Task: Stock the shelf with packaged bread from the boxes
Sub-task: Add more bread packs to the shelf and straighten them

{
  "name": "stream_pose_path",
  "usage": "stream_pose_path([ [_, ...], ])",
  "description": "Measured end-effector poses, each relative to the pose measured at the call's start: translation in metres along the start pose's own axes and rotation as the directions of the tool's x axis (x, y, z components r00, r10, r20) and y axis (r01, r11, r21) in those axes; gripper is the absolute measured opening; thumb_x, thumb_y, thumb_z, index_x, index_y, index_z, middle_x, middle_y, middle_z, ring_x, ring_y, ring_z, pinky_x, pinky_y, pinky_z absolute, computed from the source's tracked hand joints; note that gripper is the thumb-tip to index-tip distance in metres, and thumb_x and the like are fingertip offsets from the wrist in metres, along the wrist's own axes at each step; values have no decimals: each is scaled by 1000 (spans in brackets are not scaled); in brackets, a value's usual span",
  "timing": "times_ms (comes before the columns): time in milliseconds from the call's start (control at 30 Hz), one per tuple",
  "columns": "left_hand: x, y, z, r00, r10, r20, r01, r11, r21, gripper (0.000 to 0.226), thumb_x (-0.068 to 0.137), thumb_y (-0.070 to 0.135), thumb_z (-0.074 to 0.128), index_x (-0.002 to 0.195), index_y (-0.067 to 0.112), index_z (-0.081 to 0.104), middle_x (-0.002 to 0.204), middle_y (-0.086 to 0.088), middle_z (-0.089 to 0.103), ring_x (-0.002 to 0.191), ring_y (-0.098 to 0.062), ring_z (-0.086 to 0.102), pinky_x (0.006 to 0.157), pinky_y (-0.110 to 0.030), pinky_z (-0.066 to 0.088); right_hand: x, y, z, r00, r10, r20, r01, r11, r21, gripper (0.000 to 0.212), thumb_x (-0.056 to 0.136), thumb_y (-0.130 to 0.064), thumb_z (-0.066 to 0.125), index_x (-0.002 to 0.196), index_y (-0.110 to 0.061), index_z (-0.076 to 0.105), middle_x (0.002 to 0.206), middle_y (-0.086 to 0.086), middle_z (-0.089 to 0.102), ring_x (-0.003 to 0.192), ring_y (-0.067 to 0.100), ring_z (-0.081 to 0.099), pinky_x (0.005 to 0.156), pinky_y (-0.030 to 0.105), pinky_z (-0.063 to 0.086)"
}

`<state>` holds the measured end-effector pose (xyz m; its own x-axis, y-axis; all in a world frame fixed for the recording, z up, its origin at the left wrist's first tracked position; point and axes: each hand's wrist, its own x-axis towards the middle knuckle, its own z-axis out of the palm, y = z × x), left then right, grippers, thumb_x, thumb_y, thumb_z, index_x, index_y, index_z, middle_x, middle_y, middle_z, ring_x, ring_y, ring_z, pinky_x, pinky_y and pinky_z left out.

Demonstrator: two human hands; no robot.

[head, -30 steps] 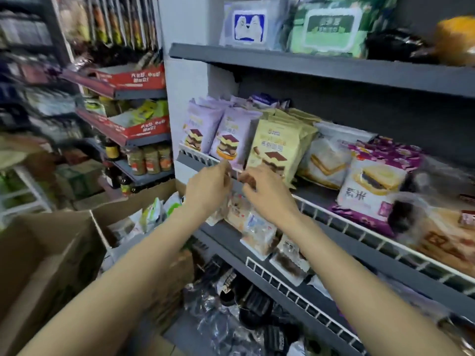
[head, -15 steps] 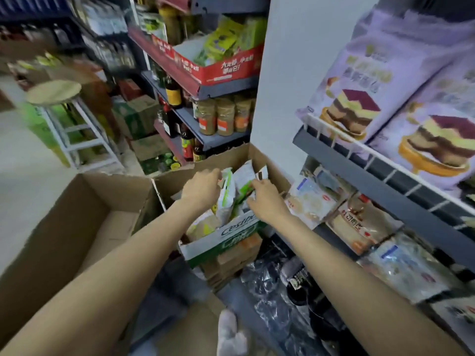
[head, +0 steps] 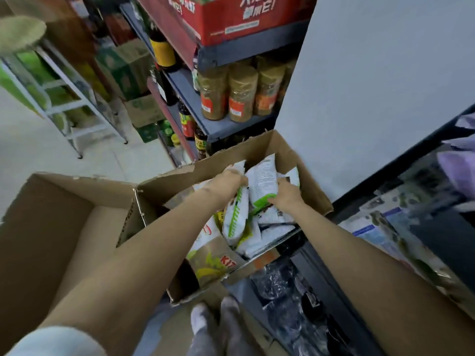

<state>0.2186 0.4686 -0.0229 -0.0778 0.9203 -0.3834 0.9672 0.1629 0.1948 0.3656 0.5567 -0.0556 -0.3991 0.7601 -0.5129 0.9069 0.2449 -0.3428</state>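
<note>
Gripping a white-and-green bread packet [head: 235, 214], the left hand [head: 228, 179] curls round its top at ten o'clock inside the open cardboard box [head: 312, 186]. Just at its three o'clock, the right hand [head: 286, 197] grips a second white packet [head: 263, 179], tilted upright. More packets [head: 267, 231] lie beneath at six o'clock. At far right, the shelf [head: 401, 160] edge runs diagonally.

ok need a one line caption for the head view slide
Both hands, left hand and right hand, grip white bread packs inside the open box.
</note>
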Motion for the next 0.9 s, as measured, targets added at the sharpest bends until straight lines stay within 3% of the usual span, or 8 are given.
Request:
stream_pose_path([
  [133, 2, -8, -2, 1000, -2, -28, -2, 988, -152, 30, 90, 10, 51, 116, -1, 60, 132, -17, 51, 122, -29, 49, 94, -27, 41, 7, -4, -1, 999, -28, -46, 25, 998, -53, 23, 91, -24, 60, 103, -5, 52, 118, 20, 59, 111, 36, 54, 85, 42, 48],
  [233, -12, -16, -11, 999, 27, -47, -38, 964, -262, 17, 89, 6, 58, 101, 7, 68, 132, -8, 46, 120, -22, 47, 95, -22, 36, 1, -9, -8, 975, -66, -210, 75, 997, 33, 23, 93, -24, 56, 104, -3, 57, 110, 17, 63, 106, 35, 57, 76, 37, 46],
  [333, -31, -20, -28, 994, 31, -106, -75, 894, -443, 12, 90, 3, 54, 97, 2, 63, 112, -3, 56, 101, -17, 53, 76, -8, 29, -12, -17, -20, 920, -25, -390, 117, 970, 215, 27, 94, -23, 56, 108, -1, 61, 107, 19, 65, 101, 34, 60, 73, 31, 41],
  [467, -59, -13, -52, 962, -175, -207, 11, 787, -617, 12, 95, 9, 43, 84, 9, 41, 67, 4, 45, 61, -11, 41, 49, -16, 29, -39, -39, -34, 873, 44, -485, 182, 894, 409, 16, 96, -23, 53, 88, -8, 54, 85, 16, 56, 85, 22, 53, 68, 33, 31],
  [600, -105, -2, -77, 841, -356, -408, -45, 705, -708, 15, 95, 8, 40, 81, 9, 37, 55, 4, 49, 42, -1, 45, 39, -13, 31, -71, -64, -48, 887, 305, -347, 143, 533, 834, 31, 94, -19, 57, 66, -4, 53, 79, 15, 51, 75, 24, 52, 69, 42, 49],
  [700, -147, 7, -89, 749, -406, -524, -92, 719, -689, 6, 96, 12, 41, 97, 6, 42, 67, -8, 62, 47, -8, 52, 44, -23, 37, -115, -82, -59, 931, 284, -229, 188, 166, 968, 18, 93, -5, 56, 79, -9, 44, 100, 18, 51, 71, 27, 56, 41, 22, 52],
  [767, -176, 14, -91, 702, -409, -583, -51, 788, -614, 18, 96, 16, 41, 111, 6, 42, 68, -12, 61, 56, -28, 52, 49, -32, 34, -158, -90, -65, 936, 226, -269, 248, 117, 962, 16, 94, 0, 51, 82, -9, 45, 102, 16, 49, 66, 24, 55, 39, 18, 51],
  [900, -250, 38, -92, 722, -339, -603, 4, 874, -486, 38, 96, 25, 39, 131, 13, 32, 61, -8, 54, 56, -30, 52, 45, -28, 29, -257, -96, -63, 938, 139, -317, 308, 83, 948, 27, 96, 3, 44, 73, -8, 52, 73, 13, 57, 41, 13, 58, 42, 17, 51],
])
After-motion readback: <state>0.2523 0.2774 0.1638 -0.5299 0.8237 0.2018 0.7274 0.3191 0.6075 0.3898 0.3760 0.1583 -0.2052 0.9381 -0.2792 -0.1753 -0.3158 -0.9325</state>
